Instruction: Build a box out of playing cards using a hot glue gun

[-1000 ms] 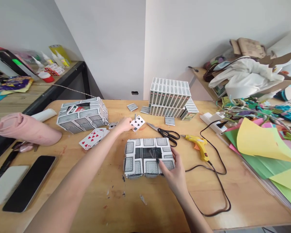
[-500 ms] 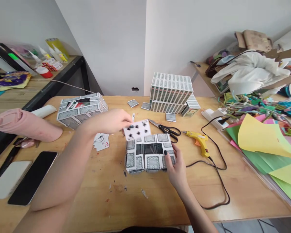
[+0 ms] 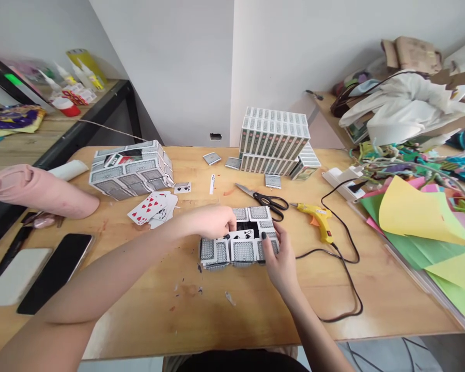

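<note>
A box covered in playing cards (image 3: 245, 252) lies in front of me, with a dark rectangular opening in its top. My left hand (image 3: 217, 221) pinches a playing card (image 3: 242, 235), a six of spades, which stands partly inside that opening. With thumb on top and fingers along the side, my right hand (image 3: 281, 256) grips the box's right end. Left of the box, several loose playing cards (image 3: 149, 207) lie face up, hearts uppermost. A second card-covered box (image 3: 134, 173) sits farther back on the left, a green and red packet showing in its opening.
Black-handled scissors (image 3: 269, 200) lie open behind the box. A yellow glue gun (image 3: 318, 217) with a trailing black cable is at the right. Stacked card packs (image 3: 273, 139) stand at the back. Coloured paper (image 3: 418, 222), a phone (image 3: 56, 274) and a pink roll (image 3: 42, 194) line the sides.
My left hand has moved right and down, bringing the six of spades from above the box into its opening. The heart cards, hidden by my forearm before, now show. My right hand stays on the box.
</note>
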The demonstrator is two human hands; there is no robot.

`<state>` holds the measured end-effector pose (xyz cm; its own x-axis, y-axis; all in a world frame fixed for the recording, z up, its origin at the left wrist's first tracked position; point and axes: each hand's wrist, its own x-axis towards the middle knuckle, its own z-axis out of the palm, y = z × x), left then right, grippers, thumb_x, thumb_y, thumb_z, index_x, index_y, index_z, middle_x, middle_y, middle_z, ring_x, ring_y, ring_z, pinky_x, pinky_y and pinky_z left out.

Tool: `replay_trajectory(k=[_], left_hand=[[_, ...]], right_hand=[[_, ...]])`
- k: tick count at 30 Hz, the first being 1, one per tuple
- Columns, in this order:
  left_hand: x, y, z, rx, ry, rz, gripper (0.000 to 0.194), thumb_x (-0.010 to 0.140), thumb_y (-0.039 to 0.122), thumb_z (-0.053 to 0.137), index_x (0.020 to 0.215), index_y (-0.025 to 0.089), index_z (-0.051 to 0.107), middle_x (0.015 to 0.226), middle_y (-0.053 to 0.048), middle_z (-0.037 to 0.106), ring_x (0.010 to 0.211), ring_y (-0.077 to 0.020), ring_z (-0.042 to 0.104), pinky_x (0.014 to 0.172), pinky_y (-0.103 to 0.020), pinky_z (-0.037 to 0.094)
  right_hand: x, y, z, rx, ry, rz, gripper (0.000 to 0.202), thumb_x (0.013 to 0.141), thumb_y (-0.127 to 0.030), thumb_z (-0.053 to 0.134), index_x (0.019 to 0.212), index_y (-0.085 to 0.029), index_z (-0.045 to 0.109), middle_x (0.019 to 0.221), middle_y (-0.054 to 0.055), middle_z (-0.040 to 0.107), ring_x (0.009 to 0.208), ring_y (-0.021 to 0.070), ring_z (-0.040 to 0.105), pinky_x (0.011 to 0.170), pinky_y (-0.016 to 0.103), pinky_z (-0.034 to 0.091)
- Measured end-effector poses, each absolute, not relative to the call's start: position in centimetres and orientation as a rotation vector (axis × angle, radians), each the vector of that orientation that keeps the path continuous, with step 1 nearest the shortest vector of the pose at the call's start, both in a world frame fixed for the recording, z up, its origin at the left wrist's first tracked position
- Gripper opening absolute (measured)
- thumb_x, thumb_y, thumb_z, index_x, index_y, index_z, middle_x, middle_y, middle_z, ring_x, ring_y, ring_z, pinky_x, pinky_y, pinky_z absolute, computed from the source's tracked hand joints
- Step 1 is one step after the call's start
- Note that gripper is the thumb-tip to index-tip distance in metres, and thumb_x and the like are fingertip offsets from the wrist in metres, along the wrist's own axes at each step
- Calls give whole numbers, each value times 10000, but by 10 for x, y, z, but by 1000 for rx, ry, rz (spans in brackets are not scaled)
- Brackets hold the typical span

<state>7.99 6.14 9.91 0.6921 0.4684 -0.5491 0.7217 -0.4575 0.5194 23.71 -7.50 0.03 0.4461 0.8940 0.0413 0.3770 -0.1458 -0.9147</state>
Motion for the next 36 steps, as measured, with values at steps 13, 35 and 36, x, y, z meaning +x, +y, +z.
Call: replay_trajectory(k=[13, 35, 36], left_hand=[[74, 34, 116, 3081, 695, 179, 196, 836, 139, 425, 744, 161, 596, 758, -39, 626, 727, -157, 554, 595, -263, 403], [43, 52, 106, 2291, 1088, 43, 301, 890, 330, 399, 910, 230, 682, 919, 1, 703, 796, -167, 598, 652, -256, 370], [44, 52, 106, 2280, 1077, 5, 305, 887, 332, 398, 909, 230, 684, 888, 1, 702, 761, -160, 594, 631, -251, 360]], right_hand=[[256, -47, 70, -1802, -1176, 786, 418, 859, -506, 461, 947, -159, 676, 662, 44, 654, 524, 144, 564, 500, 274, 459], [230, 5, 70, -1745, -1718, 1217, 147, 712, -167, 579, 763, -171, 717, 759, 20, 726, 663, 131, 623, 604, 214, 448], [230, 7, 71, -1773, -1703, 1316, 126, 696, -182, 593, 745, -163, 708, 717, 22, 715, 618, 125, 609, 552, 207, 431]])
